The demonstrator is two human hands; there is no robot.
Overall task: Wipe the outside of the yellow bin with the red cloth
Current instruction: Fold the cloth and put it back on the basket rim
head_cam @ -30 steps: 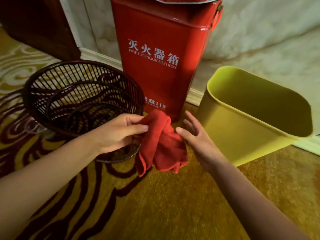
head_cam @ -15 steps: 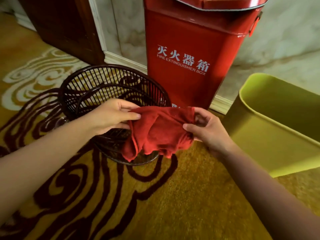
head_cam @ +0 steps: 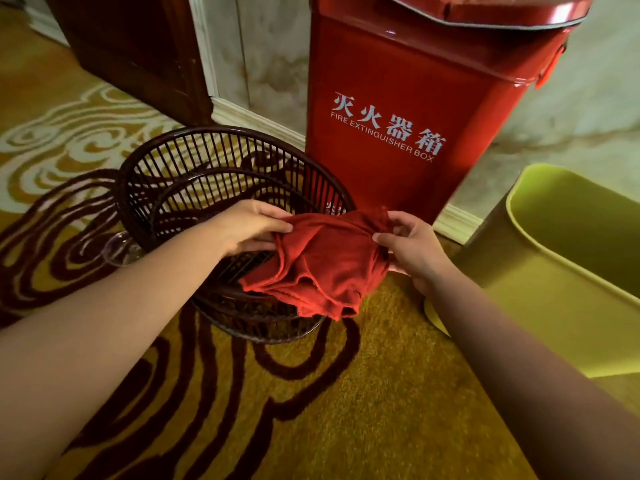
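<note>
The red cloth (head_cam: 325, 265) hangs crumpled between both hands, above the carpet and in front of the wire basket. My left hand (head_cam: 247, 227) pinches its left top corner. My right hand (head_cam: 414, 249) pinches its right top edge. The yellow bin (head_cam: 568, 282) stands tilted at the right edge of the head view, its open mouth facing up and left; part of it is cut off by the frame. My right forearm crosses in front of the bin's lower left side. Neither hand touches the bin.
A dark wire basket (head_cam: 194, 174) lies tilted on the patterned carpet (head_cam: 346, 410) to the left. A red fire extinguisher box (head_cam: 415, 109) stands against the marble wall behind the cloth. Dark wooden furniture (head_cam: 131, 46) is at the back left.
My right hand has taken hold of the cloth, and both hands now hold it spread a little. The view has shifted so the bin sits further right.
</note>
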